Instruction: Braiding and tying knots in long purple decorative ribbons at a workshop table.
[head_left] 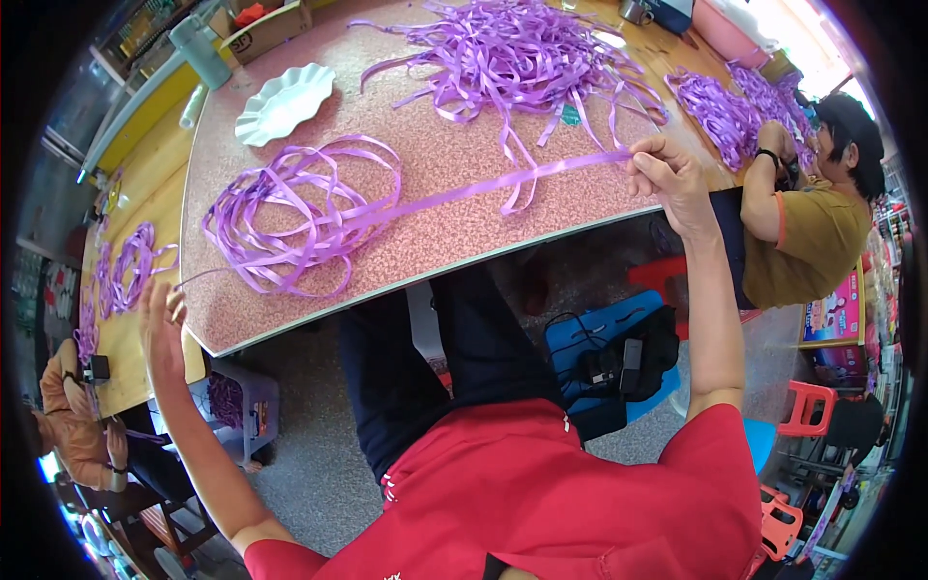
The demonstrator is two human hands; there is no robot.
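My right hand [672, 184], out at the right past the table's front edge, pinches a purple ribbon [483, 186] between thumb and fingers. That ribbon runs taut and slightly slanted across the pink speckled table [464, 232] to a loose coil of purple ribbon [300, 217] on the left. From the coil's left side a thin strand leads to my left hand [164, 329], raised beside the table's left corner. Its fingers are bent, with the strand's end at their tips. Behind the taut ribbon lies a big tangled heap of purple ribbon [522, 58].
A white scalloped dish [286, 104] and a grey-green bottle [200, 53] stand at the back left. One person [807, 203] sits at the right by more ribbon [720, 111]; another [82, 435] is at the left. A blue stool [609, 358] holding black bags is below the table.
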